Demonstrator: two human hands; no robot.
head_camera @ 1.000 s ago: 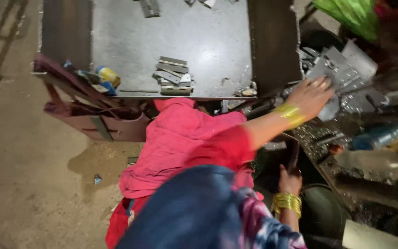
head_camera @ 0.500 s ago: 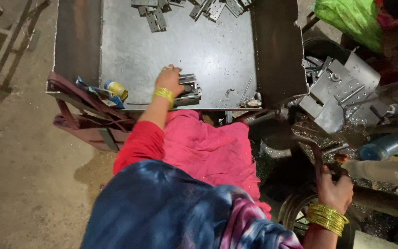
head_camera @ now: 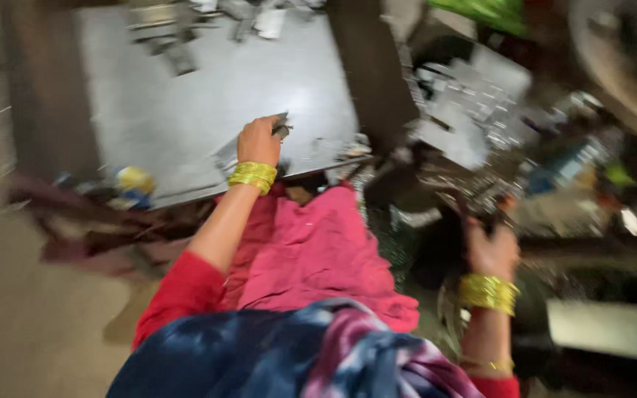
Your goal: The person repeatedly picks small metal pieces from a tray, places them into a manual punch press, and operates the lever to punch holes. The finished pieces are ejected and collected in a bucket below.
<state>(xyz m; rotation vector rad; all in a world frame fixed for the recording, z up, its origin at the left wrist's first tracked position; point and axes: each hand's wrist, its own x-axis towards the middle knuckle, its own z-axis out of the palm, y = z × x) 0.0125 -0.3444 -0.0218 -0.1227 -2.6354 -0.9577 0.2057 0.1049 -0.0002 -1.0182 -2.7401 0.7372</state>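
— Head view is badly smeared, but what is the left hand (head_camera: 258,140) doing?

— It rests at the near edge of the grey metal counter (head_camera: 186,118), fingers closed round a small flat metal piece (head_camera: 282,130) that pokes out past the knuckles on the right. A stack of yellow bangles (head_camera: 253,175) sits on that wrist, and the arm runs back to a red sleeve (head_camera: 178,295).

— And the right hand (head_camera: 492,250)?

— Low on the right, well apart from the left one, with its own yellow bangles below it. The fingers are curled up around something dark and thin, perhaps a handle; the blur keeps me from telling what it is.

— Where are the other metal parts?

— A loose scatter of metal pieces (head_camera: 178,29) lies along the far side of the counter. To the right of the counter, beyond its dark edge, a heap of shiny plates (head_camera: 473,103) sits above the right hand.

— Anything else near the left hand?

— A yellow and blue object (head_camera: 134,183) sits just below the counter's near left corner. Pink cloth (head_camera: 318,250) covers the lap between the two arms, and a blue tie-dyed cloth (head_camera: 274,354) fills the bottom.
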